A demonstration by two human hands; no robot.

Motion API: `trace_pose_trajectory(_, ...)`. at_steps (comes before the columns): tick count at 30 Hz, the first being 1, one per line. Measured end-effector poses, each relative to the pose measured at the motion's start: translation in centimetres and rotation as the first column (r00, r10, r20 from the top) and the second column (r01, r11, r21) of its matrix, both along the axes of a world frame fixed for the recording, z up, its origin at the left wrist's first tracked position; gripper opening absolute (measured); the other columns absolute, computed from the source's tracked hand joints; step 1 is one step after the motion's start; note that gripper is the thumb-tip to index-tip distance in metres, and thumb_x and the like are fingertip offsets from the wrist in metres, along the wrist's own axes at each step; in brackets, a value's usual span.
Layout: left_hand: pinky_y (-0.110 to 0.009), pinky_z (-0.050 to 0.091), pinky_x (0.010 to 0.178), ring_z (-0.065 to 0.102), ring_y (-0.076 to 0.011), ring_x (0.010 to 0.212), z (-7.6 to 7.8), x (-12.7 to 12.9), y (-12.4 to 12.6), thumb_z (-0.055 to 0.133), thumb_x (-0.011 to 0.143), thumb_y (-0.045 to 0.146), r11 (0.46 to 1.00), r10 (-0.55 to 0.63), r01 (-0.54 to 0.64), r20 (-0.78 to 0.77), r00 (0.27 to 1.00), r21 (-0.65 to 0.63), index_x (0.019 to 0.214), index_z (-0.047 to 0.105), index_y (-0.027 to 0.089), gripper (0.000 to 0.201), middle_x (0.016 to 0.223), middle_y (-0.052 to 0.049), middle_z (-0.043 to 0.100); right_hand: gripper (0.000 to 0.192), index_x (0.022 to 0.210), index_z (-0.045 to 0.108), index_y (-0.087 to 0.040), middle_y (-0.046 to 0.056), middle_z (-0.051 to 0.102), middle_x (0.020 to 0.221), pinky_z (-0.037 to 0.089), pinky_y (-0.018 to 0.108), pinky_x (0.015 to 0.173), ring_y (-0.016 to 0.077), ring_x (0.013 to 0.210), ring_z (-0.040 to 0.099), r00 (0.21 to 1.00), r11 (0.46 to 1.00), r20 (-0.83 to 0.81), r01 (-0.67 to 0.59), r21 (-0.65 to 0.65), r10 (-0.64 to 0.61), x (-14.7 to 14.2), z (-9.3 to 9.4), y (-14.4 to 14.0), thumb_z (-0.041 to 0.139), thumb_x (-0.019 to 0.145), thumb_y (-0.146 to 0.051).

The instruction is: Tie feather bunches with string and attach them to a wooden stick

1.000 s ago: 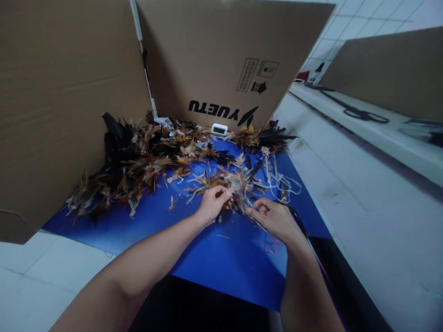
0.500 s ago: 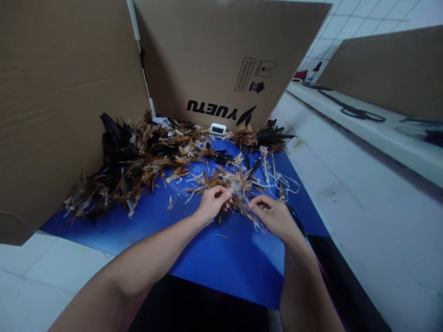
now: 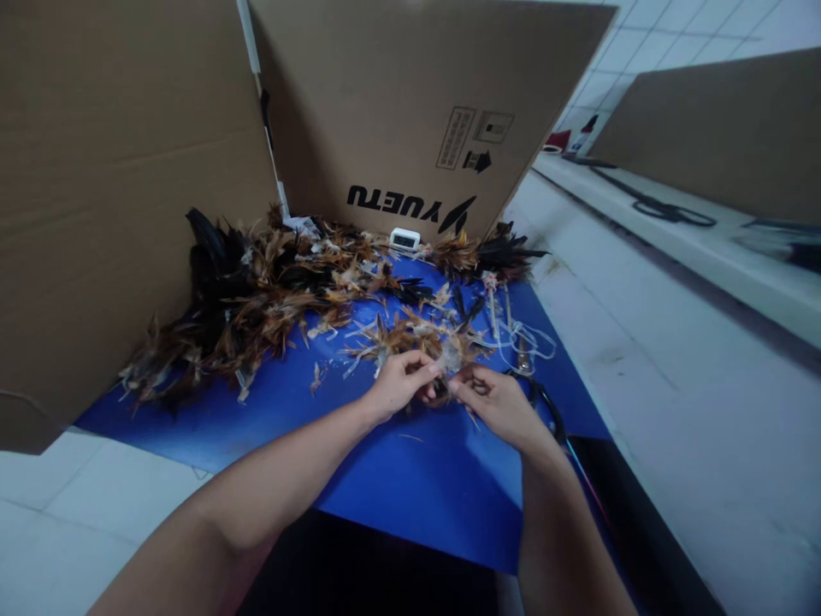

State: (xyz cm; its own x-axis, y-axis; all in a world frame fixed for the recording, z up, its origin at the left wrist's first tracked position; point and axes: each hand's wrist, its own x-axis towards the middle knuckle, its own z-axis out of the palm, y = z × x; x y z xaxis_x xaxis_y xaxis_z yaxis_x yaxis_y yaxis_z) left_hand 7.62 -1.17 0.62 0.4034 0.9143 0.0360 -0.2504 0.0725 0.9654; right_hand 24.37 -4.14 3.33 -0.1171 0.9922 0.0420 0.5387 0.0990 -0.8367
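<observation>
Premises present as a small handicraft workshop. A blue work mat at centre frame carries a heap of brown and black feathers, screened by upright cardboard panels along the top and left. White tiled surfaces fill the right, with a second bench and scissors at upper right.

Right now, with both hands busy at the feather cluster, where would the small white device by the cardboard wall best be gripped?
The white device stands upright against the cardboard wall, feathers crowding its left. Probably pinch its two short ends from above and in front, since its back is blocked. The left hand and right hand pinch the feather cluster.
</observation>
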Motion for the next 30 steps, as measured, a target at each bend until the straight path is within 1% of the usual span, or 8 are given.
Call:
trace_pose_trajectory(4, -0.020, 0.045, 0.049, 0.053, -0.0085, 0.048, -0.1, 0.0, -0.1, 0.061, 0.072, 0.046, 0.998, -0.054, 0.055, -0.016, 0.998, 0.013, 0.075, 0.056, 0.013, 0.034, 0.052, 0.002, 0.056, 0.032, 0.067, 0.058, -0.015, 0.001, 0.057, 0.055, 0.037, 0.023, 0.044, 0.0118, 0.047, 0.049, 0.999, 1.000, 0.020, 0.028, 0.010, -0.028, -0.1, 0.0, 0.0, 0.060, 0.073, -0.046)
trace_pose_trajectory(10, -0.020, 0.044, 0.048, 0.052, -0.0075, 0.047, -0.5, 0.0, 0.0, 0.060, 0.073, 0.044, 0.996, -0.087, 0.088, -0.026, 0.996, 0.028, 0.075, 0.056, 0.012, 0.032, 0.052, 0.002, 0.056, 0.035, 0.069, 0.061, -0.014, 0.003, 0.061, 0.057, 0.038, 0.024, 0.044, 0.0135, 0.048, 0.053, 0.997, 0.999, 0.060, 0.039, -0.009, -0.038, 0.0, -0.6, 0.0, 0.059, 0.073, -0.048)
trace_pose_trajectory(18, -0.020, 0.044, 0.048, 0.050, -0.0069, 0.045, -0.8, 0.0, 0.2, 0.060, 0.073, 0.046, 0.996, -0.080, 0.081, -0.038, 0.996, 0.041, 0.075, 0.056, 0.012, 0.034, 0.051, 0.002, 0.054, 0.032, 0.071, 0.061, -0.014, 0.004, 0.063, 0.060, 0.041, 0.025, 0.048, 0.0150, 0.053, 0.056, 0.994, 1.000, 0.106, 0.020, 0.016, -0.022, 0.0, -1.0, 0.1, 0.057, 0.076, -0.046)
trace_pose_trajectory(26, -0.019, 0.042, 0.047, 0.049, -0.0066, 0.043, -0.8, 0.0, 0.2, 0.058, 0.074, 0.046, 0.997, -0.046, 0.050, -0.068, 0.997, 0.060, 0.074, 0.057, 0.013, 0.033, 0.049, 0.003, 0.052, 0.030, 0.071, 0.060, -0.015, 0.005, 0.064, 0.065, 0.043, 0.025, 0.050, 0.0157, 0.056, 0.058, 0.998, 1.000, 0.058, 0.004, 0.013, -0.004, -0.2, -1.0, 0.1, 0.058, 0.076, -0.045)
trace_pose_trajectory(30, -0.020, 0.042, 0.046, 0.048, -0.0067, 0.042, -0.9, 0.0, 0.2, 0.058, 0.074, 0.045, 0.996, -0.042, 0.047, -0.063, 0.997, 0.075, 0.073, 0.057, 0.013, 0.032, 0.049, 0.004, 0.052, 0.028, 0.073, 0.060, -0.015, 0.005, 0.065, 0.066, 0.044, 0.026, 0.053, 0.0163, 0.058, 0.059, 0.998, 1.000, 0.067, 0.000, 0.015, -0.001, -0.1, -1.1, 0.2, 0.058, 0.076, -0.043)
